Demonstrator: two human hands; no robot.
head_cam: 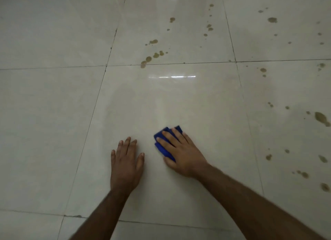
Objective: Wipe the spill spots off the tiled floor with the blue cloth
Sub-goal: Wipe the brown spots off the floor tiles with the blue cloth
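Observation:
A folded blue cloth (162,146) lies flat on the glossy cream tiled floor (53,114). My right hand (180,150) presses down on it with straight, spread fingers, and most of the cloth is hidden under the palm. My left hand (127,164) rests flat on the bare tile just left of the cloth, fingers straight. Brownish spill spots (152,57) dot the tile beyond the hands. More spill spots (321,117) lie on the tiles to the right, some large. The tile under my hands shows no spots.
Dark grout lines (179,63) divide the floor into large square tiles. A bright light reflection (172,76) streaks the tile ahead of the hands. Small spots (272,20) reach to the far right of the view.

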